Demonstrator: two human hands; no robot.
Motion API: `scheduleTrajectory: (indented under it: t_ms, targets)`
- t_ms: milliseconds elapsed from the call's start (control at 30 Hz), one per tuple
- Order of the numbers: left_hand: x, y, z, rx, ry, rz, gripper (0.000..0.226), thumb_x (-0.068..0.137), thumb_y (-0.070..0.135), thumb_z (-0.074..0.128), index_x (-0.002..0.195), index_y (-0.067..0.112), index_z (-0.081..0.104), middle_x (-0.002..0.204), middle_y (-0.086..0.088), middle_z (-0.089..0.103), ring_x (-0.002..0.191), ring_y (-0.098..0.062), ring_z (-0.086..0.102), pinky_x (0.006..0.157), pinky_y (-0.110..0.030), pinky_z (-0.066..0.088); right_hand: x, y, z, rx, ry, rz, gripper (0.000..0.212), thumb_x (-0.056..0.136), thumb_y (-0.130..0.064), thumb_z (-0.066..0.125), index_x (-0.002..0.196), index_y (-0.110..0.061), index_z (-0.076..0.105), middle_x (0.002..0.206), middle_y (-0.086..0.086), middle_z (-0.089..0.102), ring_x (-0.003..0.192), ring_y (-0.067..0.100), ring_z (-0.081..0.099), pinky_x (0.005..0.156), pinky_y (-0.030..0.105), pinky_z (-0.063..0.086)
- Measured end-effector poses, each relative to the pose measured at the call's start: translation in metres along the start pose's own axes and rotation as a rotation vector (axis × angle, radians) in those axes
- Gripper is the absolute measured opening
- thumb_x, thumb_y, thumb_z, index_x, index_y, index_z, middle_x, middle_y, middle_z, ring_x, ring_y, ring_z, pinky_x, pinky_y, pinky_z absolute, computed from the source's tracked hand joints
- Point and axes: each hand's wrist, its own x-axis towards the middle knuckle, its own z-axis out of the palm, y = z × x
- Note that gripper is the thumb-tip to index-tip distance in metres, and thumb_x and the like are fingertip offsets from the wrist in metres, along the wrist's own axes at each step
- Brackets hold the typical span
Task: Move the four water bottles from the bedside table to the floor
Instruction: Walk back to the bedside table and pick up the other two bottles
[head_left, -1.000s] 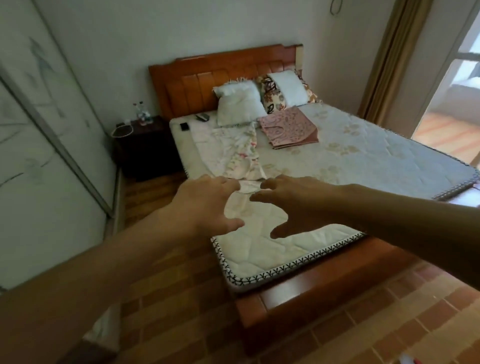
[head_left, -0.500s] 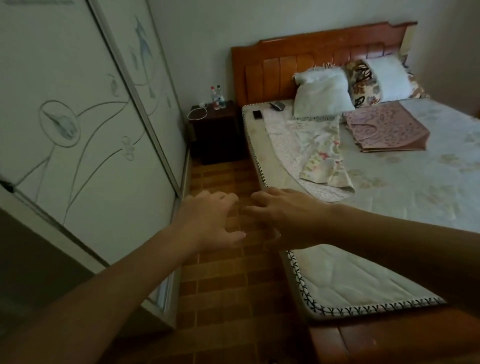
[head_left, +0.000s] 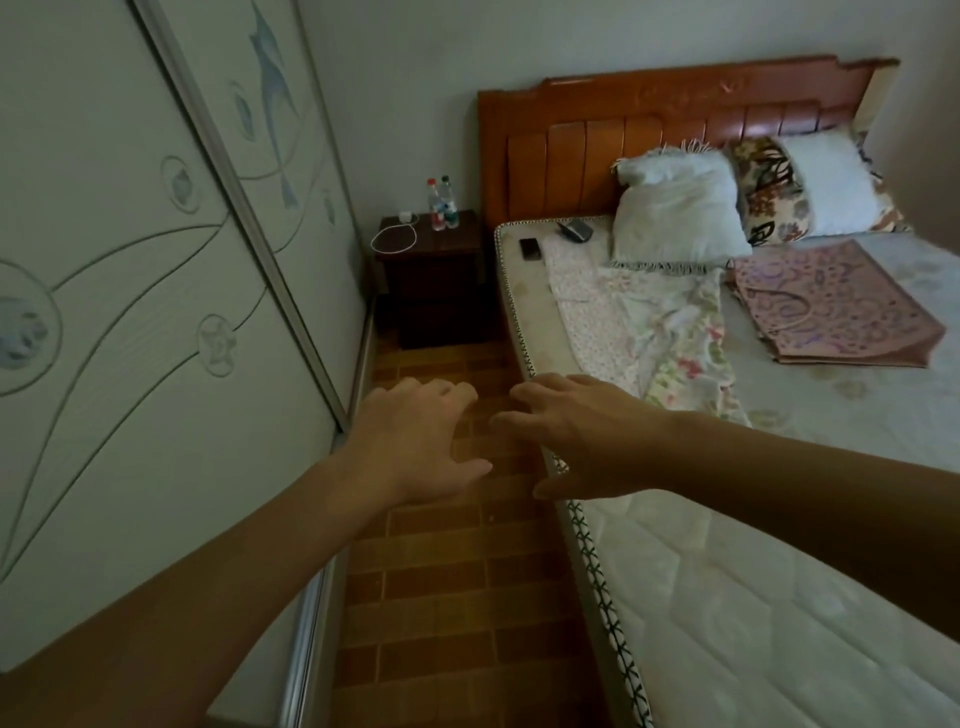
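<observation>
A tight cluster of clear water bottles, one with a red cap and one with a dark cap, stands upright at the back of the dark wooden bedside table, far ahead in the corner. I cannot tell how many bottles the cluster holds. My left hand and my right hand are stretched out side by side over the brick-pattern floor, fingers spread and holding nothing, well short of the table.
A white charger and looped cable lie on the table's left part. A wardrobe with sliding doors walls the left side. The bed fills the right, with a phone, pillows and folded cloths. A narrow floor aisle runs between them.
The view has swung left and moved forward into the aisle. The bedside table and bottles now appear nearer and closer to the centre. Both hands stay outstretched and hold nothing.
</observation>
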Motion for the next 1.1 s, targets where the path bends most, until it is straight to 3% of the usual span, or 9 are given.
scheduleTrajectory:
  t_ms: [300,600,1100]
  targets:
    - [0.166,-0.111,0.019,-0.033,0.065,0.039,0.077,0.073,0.073,0.051,0.138,0.032,0.038,0.136,0.007,0.055,0.117,-0.017,0.054,0.091,-0.039,0.045,0.158,0.109,-0.004,-0.017,0.012,0.051,0.079,0.081,-0.061,0.058,0.146,-0.027,0.027,0.148,0.009,0.036,0.132,0.030,0.034,0.104,0.046,0.037]
    - [0.334,-0.215,0.023,-0.007,0.031,0.077,0.080,0.073,0.072,0.051,0.141,0.031,0.036,0.139,0.006,0.053,0.121,-0.020,0.052,0.092,-0.041,0.047,0.303,0.231,-0.008,0.014,0.009,0.097,0.083,0.081,-0.060,0.061,0.148,-0.030,0.022,0.149,0.011,0.034,0.134,0.032,0.032,0.105,0.048,0.035]
    - [0.642,-0.356,0.051,-0.002,0.010,0.011,0.082,0.070,0.074,0.051,0.139,0.032,0.037,0.138,0.007,0.054,0.117,-0.020,0.054,0.090,-0.041,0.048,0.551,0.491,0.006,0.026,0.008,0.050,0.084,0.080,-0.058,0.062,0.148,-0.031,0.022,0.150,0.010,0.033,0.133,0.031,0.032,0.102,0.045,0.035]
